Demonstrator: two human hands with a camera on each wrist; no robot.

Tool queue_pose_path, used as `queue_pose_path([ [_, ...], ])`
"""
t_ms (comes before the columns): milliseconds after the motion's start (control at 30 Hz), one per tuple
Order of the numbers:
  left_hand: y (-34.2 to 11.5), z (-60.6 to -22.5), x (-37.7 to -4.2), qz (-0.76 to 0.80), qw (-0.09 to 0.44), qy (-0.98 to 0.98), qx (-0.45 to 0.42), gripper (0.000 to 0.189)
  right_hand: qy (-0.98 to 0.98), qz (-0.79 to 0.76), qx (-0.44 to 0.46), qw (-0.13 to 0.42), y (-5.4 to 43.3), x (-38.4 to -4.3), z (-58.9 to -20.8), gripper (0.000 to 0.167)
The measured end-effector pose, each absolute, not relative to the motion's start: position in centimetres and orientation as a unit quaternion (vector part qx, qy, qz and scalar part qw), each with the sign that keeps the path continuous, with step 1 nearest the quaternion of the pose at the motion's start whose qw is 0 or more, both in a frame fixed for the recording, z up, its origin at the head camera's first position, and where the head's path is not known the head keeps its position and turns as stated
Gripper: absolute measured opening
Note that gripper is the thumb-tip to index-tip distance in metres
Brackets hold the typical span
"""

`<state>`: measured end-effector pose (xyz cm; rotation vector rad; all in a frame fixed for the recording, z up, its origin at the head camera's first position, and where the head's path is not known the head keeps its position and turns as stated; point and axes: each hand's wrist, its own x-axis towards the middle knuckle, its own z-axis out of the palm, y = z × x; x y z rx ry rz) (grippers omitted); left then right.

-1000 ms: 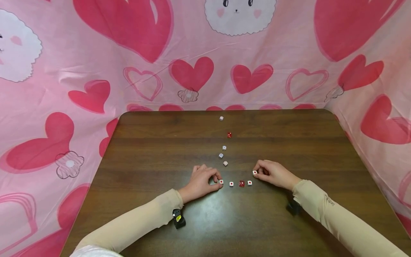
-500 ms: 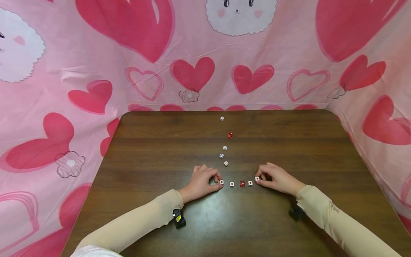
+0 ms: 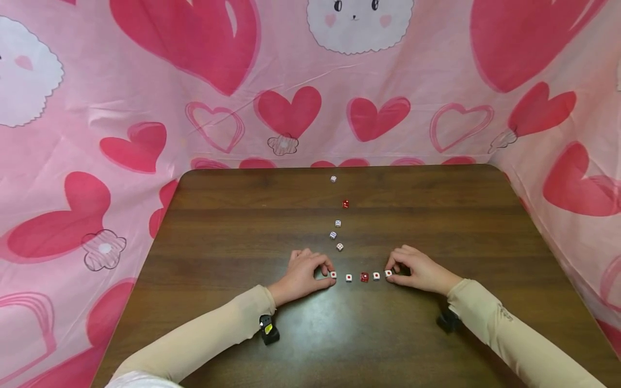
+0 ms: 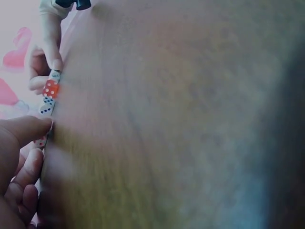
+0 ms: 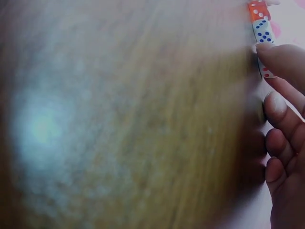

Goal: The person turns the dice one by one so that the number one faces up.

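My left hand (image 3: 304, 275) pinches a white die (image 3: 333, 275) between thumb and forefinger at the left end of a row on the table. At the row's right end, my right hand (image 3: 418, 271) pinches another white die (image 3: 388, 274). Between the hands lie a white die (image 3: 349, 278), a clear red die (image 3: 364, 277) and a further white die (image 3: 375, 276), each with a single dot on top. Small gaps separate the dice in the head view; the right-hand pair stands closest. In the right wrist view, my thumb (image 5: 283, 59) partly covers the pinched die (image 5: 267, 72).
Beyond the row, several loose dice trail toward the table's far edge: white ones (image 3: 339, 247), (image 3: 332, 235) is another white die, plus a red die (image 3: 345, 204) and a far white die (image 3: 333, 179). Pink heart-patterned cloth (image 3: 330, 64) hangs around the brown table (image 3: 233, 215).
My right hand has brought its white die down toward me, from above the row's right end into line with the others. My left hand has stayed in place on its die.
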<state>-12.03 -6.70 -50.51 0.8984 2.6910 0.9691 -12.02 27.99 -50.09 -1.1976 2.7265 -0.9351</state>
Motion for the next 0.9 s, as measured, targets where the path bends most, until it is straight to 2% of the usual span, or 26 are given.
queue_pose_path([
  [167, -6.9, -50.1, -12.7, 0.336, 0.093, 0.886, 0.307, 0.018, 0.875, -0.301, -0.379, 0.012, 28.1, -12.1, -50.2, 0.029],
  [333, -6.9, -49.7, -13.9, 0.375, 0.107, 0.873, 0.294, 0.010, 0.877, -0.302, -0.375, 0.014, 28.3, -12.1, -50.3, 0.028],
  [533, -6.5, -49.3, -15.8, 0.378, 0.081, 0.877, 0.285, 0.004, 0.878, -0.301, -0.372, 0.008, 28.5, -12.1, -50.6, 0.029],
  [633, -6.2, -49.1, -16.7, 0.335, 0.071, 0.889, 0.303, 0.008, 0.875, -0.303, -0.376, -0.001, 28.4, -12.1, -50.7, 0.029],
  [900, -5.3, -48.7, -17.8, 0.276, 0.084, 0.893, 0.346, 0.025, 0.877, -0.302, -0.372, 0.005, 28.1, -12.1, -50.5, 0.027],
])
